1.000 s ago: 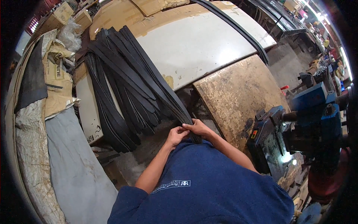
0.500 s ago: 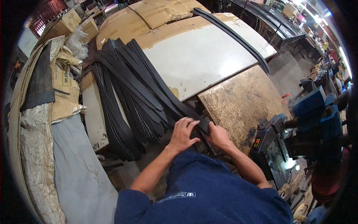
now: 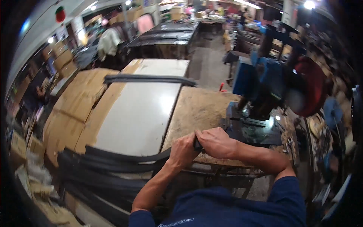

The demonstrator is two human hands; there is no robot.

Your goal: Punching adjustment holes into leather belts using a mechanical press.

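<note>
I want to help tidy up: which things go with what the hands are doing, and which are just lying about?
In use:
black strips, gripped by left hand and right hand
white table, under some strips

Probably lying about:
boxes
cardboard

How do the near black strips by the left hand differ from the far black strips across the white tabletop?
The near strips spread in a wide, loose fan; the far strips lie together in a narrow bundle. The near strips reach the left hand; the far strips lie untouched. Both are black and long.
</note>
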